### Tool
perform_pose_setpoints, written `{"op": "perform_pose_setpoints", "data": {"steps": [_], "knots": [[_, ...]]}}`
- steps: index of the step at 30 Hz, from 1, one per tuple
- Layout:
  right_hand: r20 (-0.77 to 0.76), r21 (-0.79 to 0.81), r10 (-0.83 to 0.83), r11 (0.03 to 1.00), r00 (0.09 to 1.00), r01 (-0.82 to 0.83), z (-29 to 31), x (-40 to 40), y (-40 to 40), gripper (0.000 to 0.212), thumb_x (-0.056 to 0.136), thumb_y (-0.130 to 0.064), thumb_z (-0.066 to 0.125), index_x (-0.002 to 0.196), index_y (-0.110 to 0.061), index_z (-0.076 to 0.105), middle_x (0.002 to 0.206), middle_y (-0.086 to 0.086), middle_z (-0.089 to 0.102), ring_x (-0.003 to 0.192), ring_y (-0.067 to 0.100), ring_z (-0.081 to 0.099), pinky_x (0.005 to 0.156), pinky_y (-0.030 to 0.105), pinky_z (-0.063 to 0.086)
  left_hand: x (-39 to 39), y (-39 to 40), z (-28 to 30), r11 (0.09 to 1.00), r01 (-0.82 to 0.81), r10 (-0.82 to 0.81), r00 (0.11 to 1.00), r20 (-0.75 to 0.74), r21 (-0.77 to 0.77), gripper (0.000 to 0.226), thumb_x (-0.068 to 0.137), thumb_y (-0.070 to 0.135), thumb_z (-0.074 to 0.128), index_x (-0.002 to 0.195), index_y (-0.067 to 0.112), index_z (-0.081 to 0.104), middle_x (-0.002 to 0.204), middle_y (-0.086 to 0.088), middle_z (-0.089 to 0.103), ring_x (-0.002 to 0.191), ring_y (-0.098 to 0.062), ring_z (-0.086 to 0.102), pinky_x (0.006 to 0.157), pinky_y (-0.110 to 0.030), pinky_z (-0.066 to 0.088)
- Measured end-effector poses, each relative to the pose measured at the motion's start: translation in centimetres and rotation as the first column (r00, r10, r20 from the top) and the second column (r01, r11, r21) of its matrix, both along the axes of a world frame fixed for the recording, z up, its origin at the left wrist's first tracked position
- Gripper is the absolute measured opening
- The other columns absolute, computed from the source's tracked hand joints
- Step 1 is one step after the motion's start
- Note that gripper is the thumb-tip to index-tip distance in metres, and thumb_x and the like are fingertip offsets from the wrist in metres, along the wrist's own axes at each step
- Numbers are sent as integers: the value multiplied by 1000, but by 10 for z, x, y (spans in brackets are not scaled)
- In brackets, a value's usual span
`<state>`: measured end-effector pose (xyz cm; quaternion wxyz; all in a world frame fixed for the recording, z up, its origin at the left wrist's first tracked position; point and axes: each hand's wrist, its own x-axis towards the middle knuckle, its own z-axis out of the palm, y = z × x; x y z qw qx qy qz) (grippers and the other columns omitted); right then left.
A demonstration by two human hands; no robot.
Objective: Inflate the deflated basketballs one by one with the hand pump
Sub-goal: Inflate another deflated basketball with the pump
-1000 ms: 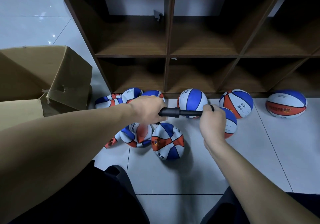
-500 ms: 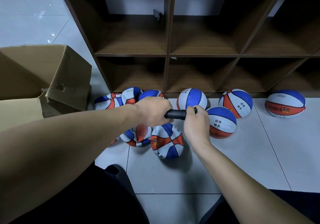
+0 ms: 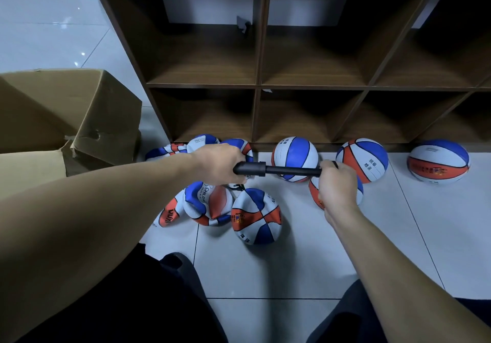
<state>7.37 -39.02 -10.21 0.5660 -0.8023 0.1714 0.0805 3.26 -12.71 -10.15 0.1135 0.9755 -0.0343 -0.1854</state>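
Note:
A black hand pump (image 3: pixel 276 169) lies level between my hands, its rod drawn out. My left hand (image 3: pixel 219 163) grips the barrel end; my right hand (image 3: pixel 338 183) grips the handle end. A thin hose drops from the barrel to a half-filled red, white and blue basketball (image 3: pixel 255 216) on the floor below. Limp deflated basketballs (image 3: pixel 207 203) lie beside it to the left, and more (image 3: pixel 172 150) behind my left hand. Round basketballs stand at the shelf foot: one (image 3: pixel 295 154), another (image 3: pixel 362 159), a third (image 3: pixel 438 160). A further ball (image 3: pixel 314 191) is partly hidden by my right hand.
A dark wooden cubby shelf (image 3: pixel 265 87) with empty compartments rises behind the balls. An open cardboard box (image 3: pixel 66 114) stands at the left. White floor tiles (image 3: pixel 292 263) stretch in front of me, with my dark-clothed knees at the bottom edge.
My right hand has pulled the pump handle out to the right after pushing it in half a second ago. My left hand has stayed on the barrel.

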Motion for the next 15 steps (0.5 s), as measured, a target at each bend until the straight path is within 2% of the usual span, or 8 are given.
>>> {"op": "perform_pose_setpoints", "data": {"steps": [4, 7, 10, 15], "knots": [[113, -44, 26, 999, 993, -21, 2, -9, 16, 29, 97, -17, 49, 69, -16, 43, 65, 1, 45, 61, 22, 41, 57, 34, 35, 0, -12, -2, 997, -28, 22, 996, 87, 65, 34, 98, 53, 62, 80, 24, 65, 70, 1, 67, 68, -22, 65, 57, -33, 45], [128, -71, 73, 995, 989, -65, 2, -18, 26, 30, 99, -19, 48, 70, -15, 43, 69, 5, 47, 64, 24, 42, 60, 40, 37, 0, -17, -2, 998, -16, 10, 995, 96, 64, 32, 97, 50, 62, 79, 25, 65, 69, 1, 67, 67, -23, 66, 59, -37, 52], [125, -86, 112, 991, 986, -102, -2, -30, 34, 34, 104, -19, 48, 70, -14, 42, 70, 5, 47, 65, 23, 41, 61, 39, 35, -1, -25, 0, 998, 1, -6, 996, 85, 62, 29, 96, 45, 61, 76, 25, 63, 66, 1, 65, 62, -22, 65, 58, -39, 54], [97, -79, 194, 979, 976, -187, -5, -41, 43, 35, 109, -22, 47, 75, -13, 44, 70, 1, 47, 64, 18, 43, 57, 33, 34, -5, -40, 4, 999, 35, -37, 997, 61, 32, 26, 99, 41, 63, 77, 25, 65, 69, 3, 68, 64, -19, 65, 53, -32, 44]]}}
